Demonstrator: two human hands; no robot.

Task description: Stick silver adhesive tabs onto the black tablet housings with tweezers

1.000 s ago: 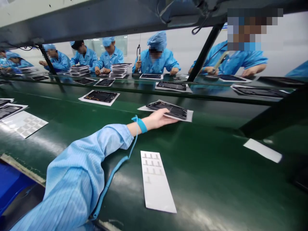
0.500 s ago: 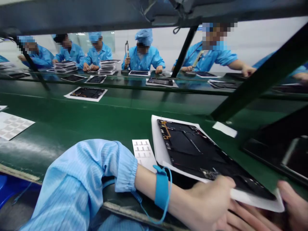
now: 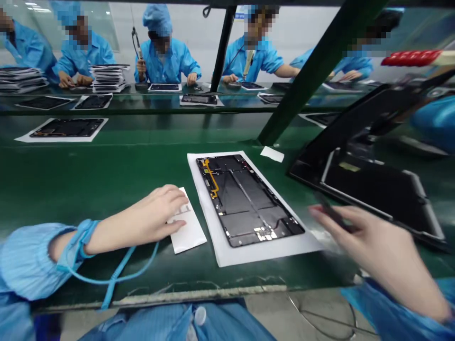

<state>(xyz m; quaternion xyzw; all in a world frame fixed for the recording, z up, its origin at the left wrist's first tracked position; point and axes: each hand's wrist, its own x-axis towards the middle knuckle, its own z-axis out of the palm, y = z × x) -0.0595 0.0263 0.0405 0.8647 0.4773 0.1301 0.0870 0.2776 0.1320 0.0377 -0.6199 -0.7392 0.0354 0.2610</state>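
Observation:
My left hand (image 3: 142,218) lies over the end of a small white sticker sheet (image 3: 190,232), with a blue wrist strap (image 3: 80,241) and coiled cord (image 3: 110,279) at the wrist. A black tablet back panel (image 3: 241,201) with an orange flex cable lies flat on white paper (image 3: 219,237), between my hands and touching neither. My right hand (image 3: 373,241), blurred, is raised beside a tilted black tablet housing (image 3: 373,194). A thin dark object (image 3: 332,213) sits in its fingers, too blurred to name.
All this is on a green conveyor belt (image 3: 106,175). A dark metal strut (image 3: 320,71) rises behind the housing. Beyond, other panels on paper (image 3: 67,128) lie in a row, and co-workers (image 3: 163,57) in blue smocks sit across the line beside stacks of panels (image 3: 108,78).
The panel on its paper has gone from close in my hands to flat on the belt. My left hand has moved onto the sticker sheet, and the black housing now shows at right.

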